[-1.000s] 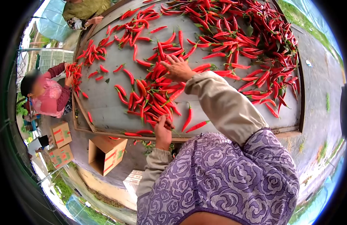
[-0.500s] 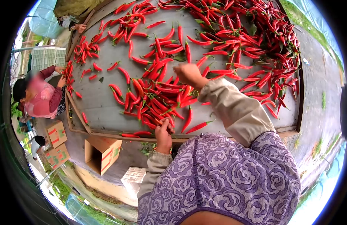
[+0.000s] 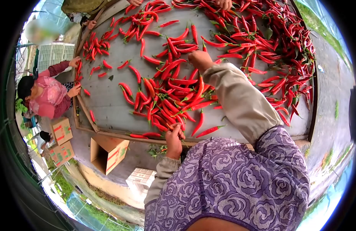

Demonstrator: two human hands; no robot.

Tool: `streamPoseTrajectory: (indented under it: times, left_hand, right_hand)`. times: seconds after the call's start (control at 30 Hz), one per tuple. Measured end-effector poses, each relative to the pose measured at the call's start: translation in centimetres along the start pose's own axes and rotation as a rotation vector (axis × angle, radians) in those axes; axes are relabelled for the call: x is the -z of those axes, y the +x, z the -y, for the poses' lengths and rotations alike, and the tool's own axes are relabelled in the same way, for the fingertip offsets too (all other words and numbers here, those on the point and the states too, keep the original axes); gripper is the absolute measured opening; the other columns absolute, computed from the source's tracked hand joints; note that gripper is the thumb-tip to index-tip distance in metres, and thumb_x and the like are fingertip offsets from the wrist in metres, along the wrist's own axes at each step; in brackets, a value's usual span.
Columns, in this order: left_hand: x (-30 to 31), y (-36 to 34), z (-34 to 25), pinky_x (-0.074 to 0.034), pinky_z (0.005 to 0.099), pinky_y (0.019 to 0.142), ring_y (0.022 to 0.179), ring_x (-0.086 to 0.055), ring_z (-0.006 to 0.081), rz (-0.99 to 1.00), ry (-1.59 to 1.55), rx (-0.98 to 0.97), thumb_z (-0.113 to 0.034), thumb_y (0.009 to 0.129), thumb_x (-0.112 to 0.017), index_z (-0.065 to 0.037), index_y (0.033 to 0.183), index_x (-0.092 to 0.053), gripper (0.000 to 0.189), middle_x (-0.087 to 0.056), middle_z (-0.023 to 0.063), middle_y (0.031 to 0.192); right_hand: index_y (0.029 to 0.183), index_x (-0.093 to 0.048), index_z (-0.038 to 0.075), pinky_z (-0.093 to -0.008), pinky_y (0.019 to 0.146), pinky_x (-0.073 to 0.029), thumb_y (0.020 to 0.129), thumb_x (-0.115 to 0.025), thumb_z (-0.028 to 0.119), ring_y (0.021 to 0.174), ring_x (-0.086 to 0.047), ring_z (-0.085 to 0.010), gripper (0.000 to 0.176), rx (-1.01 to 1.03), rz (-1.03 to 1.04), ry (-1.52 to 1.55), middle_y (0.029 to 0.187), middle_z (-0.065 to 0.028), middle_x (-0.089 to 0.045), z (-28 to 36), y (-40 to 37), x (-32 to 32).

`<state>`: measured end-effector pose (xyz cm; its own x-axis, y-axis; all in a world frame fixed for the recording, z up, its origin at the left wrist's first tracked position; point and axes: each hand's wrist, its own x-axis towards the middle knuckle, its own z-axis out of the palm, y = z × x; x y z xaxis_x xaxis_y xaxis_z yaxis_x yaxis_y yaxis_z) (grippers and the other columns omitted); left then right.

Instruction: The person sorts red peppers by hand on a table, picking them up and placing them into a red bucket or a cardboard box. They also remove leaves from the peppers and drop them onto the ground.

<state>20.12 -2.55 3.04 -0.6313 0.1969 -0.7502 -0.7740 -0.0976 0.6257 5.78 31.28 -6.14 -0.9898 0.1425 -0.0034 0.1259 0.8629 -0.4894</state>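
Observation:
Red chili peppers (image 3: 166,104) lie in a loose heap on a grey, wood-framed table. Low at the heap's near edge, my left hand (image 3: 174,138) has its fingers pinched together around a red chili, close to the frame. My right hand (image 3: 201,61) is at the heap's upper right with its fingers curled down; the back of the hand hides the fingertips and whatever is between them. A larger, denser pile of chilies (image 3: 285,42) covers the table's right side, beyond my right hand.
A person in pink (image 3: 47,92) stands at the left edge, both hands at chilies. Other people's hands (image 3: 224,4) reach in from the far side. Below the wooden rim (image 3: 108,133) are an open cardboard box (image 3: 116,154), stacked boxes (image 3: 62,142) and a white crate (image 3: 141,179).
The whole view has shifted slightly. My right hand has moved down to the chilies at the heap's top. More hands show at the far side; my left hand keeps its pinch.

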Motion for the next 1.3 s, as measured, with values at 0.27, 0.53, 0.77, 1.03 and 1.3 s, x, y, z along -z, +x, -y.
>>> streamPoseTrajectory:
  times: [0.27, 0.53, 0.77, 1.03, 1.3]
  left_hand:
    - [-1.9, 0.8, 0.5, -0.04, 0.0281, 0.05, 0.053, -0.046, 0.0112, 0.121, 0.119, 0.016, -0.012, 0.096, -0.055, -0.002, 0.098, -0.06, 0.011, -0.047, -0.0001, 0.064]
    - [-4.4, 1.3, 2.4, -0.042, 0.0262, 0.046, 0.051, -0.046, 0.0092, 0.294, 0.268, 0.042, -0.01, 0.095, -0.058, -0.003, 0.098, -0.06, 0.009, -0.048, -0.0012, 0.065]
    - [-4.7, 1.1, 3.1, -0.039, 0.0237, 0.044, 0.049, -0.045, 0.0075, 0.339, 0.504, -0.028, -0.009, 0.094, -0.058, -0.001, 0.103, -0.061, 0.012, -0.048, -0.0019, 0.062]
    - [-2.6, -1.7, 2.5, -0.039, 0.0261, 0.047, 0.049, -0.044, 0.0102, 0.229, 0.483, -0.158, -0.009, 0.093, -0.058, 0.0, 0.102, -0.061, 0.013, -0.047, -0.0007, 0.063]
    - [1.6, -4.0, 2.9, -0.039, 0.0255, 0.049, 0.05, -0.045, 0.0096, 0.049, 0.364, -0.223, -0.01, 0.093, -0.059, 0.0, 0.1, -0.061, 0.012, -0.048, -0.0004, 0.063]
  right_hand:
    - [0.094, -0.063, -0.001, -0.027, 0.061, -0.045, 0.092, -0.064, 0.012, 0.069, -0.053, -0.0078, 0.013, -0.426, -0.055, 1.011, 0.076, -0.0006, -0.06, 0.4, -21.2, 11.7]
    - [0.085, -0.07, 0.001, -0.0339, 0.055, -0.052, 0.086, -0.065, 0.019, 0.055, -0.062, -0.0176, 0.019, -0.625, 0.85, 0.477, 0.064, -0.0073, -0.066, -0.6, -49.3, 16.5]
    - [0.082, -0.068, 0.002, -0.0474, 0.065, -0.053, 0.083, -0.06, 0.023, 0.073, -0.065, -0.0393, 0.023, -0.426, 0.675, -0.141, 0.08, -0.0171, -0.068, 1.7, -49.0, 11.5]
    - [0.079, -0.064, 0.006, -0.0472, 0.066, -0.052, 0.085, -0.056, 0.018, 0.079, -0.064, -0.0377, 0.016, -0.201, -0.25, -0.056, 0.08, -0.0181, -0.064, 0.0, -22.7, 7.3]
    - [0.092, -0.071, 0.012, -0.0429, 0.077, -0.055, 0.085, -0.058, 0.018, 0.094, -0.065, -0.0325, 0.016, -0.328, 0.039, -0.281, 0.099, -0.0143, -0.064, -2.2, -13.7, 3.4]
